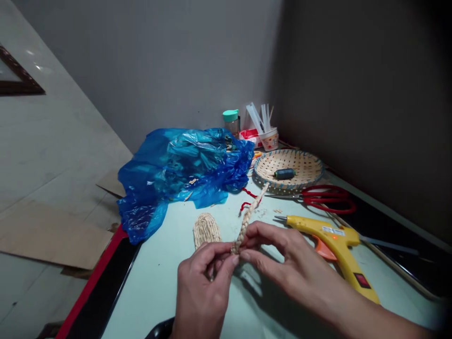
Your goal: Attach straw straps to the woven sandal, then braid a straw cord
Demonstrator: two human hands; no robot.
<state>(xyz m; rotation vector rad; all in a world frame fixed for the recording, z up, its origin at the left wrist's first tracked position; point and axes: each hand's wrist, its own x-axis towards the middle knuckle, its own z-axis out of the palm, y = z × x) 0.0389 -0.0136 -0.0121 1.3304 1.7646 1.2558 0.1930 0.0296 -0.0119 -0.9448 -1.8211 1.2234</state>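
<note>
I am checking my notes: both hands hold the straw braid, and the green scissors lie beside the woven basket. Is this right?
Not quite: the head view shows the scissors are red, not green. Otherwise correct: left hand and right hand hold the straw braid, scissors beside the woven basket.

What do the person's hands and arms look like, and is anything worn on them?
Both are bare. The left hand and right hand carry no gloves, rings or watch that show. The right forearm has no sleeve. The nails are short and unpainted.
</note>
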